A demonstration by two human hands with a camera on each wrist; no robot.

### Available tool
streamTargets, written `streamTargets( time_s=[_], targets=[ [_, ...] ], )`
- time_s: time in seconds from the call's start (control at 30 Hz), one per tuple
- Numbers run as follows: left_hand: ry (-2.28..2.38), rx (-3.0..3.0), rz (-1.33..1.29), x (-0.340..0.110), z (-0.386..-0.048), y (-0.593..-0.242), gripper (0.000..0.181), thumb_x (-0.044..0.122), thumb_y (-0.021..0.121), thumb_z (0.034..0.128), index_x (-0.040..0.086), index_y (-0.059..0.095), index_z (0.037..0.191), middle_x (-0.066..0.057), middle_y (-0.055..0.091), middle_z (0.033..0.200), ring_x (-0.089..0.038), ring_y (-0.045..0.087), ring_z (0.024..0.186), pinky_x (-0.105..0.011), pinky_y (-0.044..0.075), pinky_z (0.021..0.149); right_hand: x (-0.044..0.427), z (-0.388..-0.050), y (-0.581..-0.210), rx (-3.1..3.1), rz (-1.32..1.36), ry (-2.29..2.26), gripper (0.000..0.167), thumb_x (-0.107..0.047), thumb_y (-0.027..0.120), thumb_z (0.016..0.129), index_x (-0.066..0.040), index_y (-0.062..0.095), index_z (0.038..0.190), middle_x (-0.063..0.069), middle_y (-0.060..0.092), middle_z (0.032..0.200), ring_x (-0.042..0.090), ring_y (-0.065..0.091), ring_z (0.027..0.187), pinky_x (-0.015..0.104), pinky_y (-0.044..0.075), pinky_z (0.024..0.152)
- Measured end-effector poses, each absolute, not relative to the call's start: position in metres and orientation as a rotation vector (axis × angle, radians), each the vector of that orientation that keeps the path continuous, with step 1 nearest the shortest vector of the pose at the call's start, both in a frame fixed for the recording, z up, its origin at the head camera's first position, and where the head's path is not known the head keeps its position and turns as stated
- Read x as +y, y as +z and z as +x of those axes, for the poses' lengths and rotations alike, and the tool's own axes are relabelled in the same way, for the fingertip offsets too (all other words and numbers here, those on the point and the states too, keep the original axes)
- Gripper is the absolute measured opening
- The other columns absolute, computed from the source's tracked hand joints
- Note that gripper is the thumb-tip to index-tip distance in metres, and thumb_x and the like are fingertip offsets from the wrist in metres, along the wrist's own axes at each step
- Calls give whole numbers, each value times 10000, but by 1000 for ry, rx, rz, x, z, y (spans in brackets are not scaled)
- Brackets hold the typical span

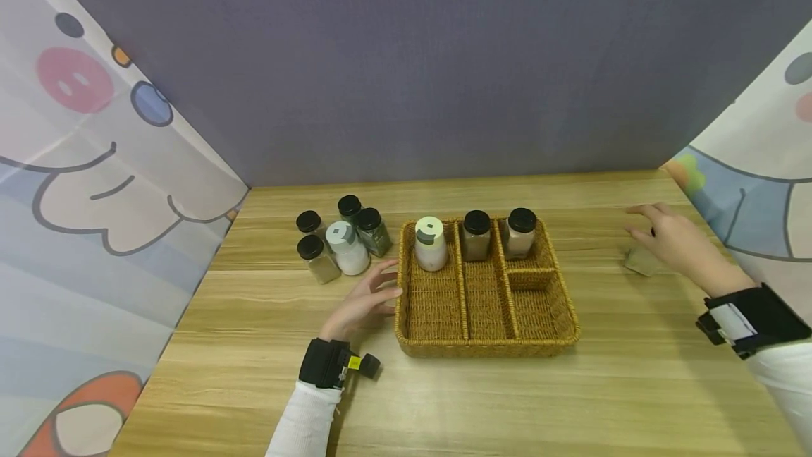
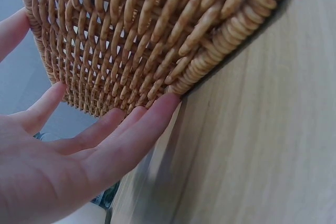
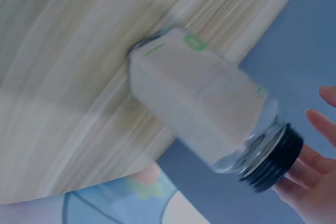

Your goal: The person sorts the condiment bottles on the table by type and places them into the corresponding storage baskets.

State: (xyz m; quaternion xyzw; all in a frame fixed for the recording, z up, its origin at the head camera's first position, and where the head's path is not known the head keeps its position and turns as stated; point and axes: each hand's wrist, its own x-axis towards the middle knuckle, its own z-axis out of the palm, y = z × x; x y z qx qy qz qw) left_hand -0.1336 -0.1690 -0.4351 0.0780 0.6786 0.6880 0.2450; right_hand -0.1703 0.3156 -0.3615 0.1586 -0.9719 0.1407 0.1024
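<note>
My left hand [image 1: 363, 302] is at the left side of a woven basket [image 1: 438, 350], its fingers [image 2: 152, 124] lightly bent with the tips against the wicker wall and the thumb near the rim. Over at the right, my right hand [image 1: 681, 245] is beside a square clear jar [image 3: 194, 93] with a black lid [image 3: 273, 158] and pale contents. That jar stands upright on the table, largely covered by the hand in the head view. The right fingers [image 3: 320, 127] reach loosely past the lid, not closed around it.
In the basket's back sections stand a white-capped shaker [image 1: 431, 249], a dark-filled jar [image 1: 476, 237] and a pale-filled jar [image 1: 520, 235]. Left of the basket, several black-lidded jars [image 1: 320, 259] cluster around another white shaker [image 1: 349, 251]. A grey panel [image 1: 444, 76] rises behind the table.
</note>
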Motion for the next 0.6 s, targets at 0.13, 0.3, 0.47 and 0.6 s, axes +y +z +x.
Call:
streamTargets(
  time_s=[0.13, 0.3, 0.47, 0.6],
  targets=[
    [1849, 1889, 210, -166, -129, -425, 614, 44, 513, 876, 84, 180, 1390, -264, 223, 1384, -406, 371, 1178, -488, 432, 868, 325, -167, -363, -2891, 429, 395, 324, -61, 570, 844, 109, 485, 1106, 380, 466, 1034, 462, 517, 775, 505, 420, 605],
    [1844, 1895, 220, -164, -126, -417, 619, 60, 524, 873, 76, 181, 1388, -272, 221, 1381, -420, 342, 1195, -482, 430, 875, 335, -163, -367, -2922, 367, 421, 322, -105, 545, 870, 127, 484, 1084, 366, 449, 1047, 497, 442, 899, 555, 392, 692],
    [1848, 1892, 228, -164, -126, -416, 620, 56, 524, 871, 73, 180, 1387, -274, 217, 1382, -423, 326, 1206, -482, 433, 872, 341, -160, -371, -2952, 330, 462, 364, -171, 512, 900, 135, 466, 1091, 358, 418, 1036, 495, 401, 926, 571, 376, 694],
    [1850, 1887, 222, -164, -125, -417, 623, 57, 522, 873, 75, 175, 1389, -271, 213, 1385, -420, 329, 1205, -485, 430, 873, 342, -158, -374, -2924, 335, 471, 352, -133, 531, 885, 134, 459, 1103, 372, 410, 1018, 497, 399, 913, 578, 374, 676]
  ],
)
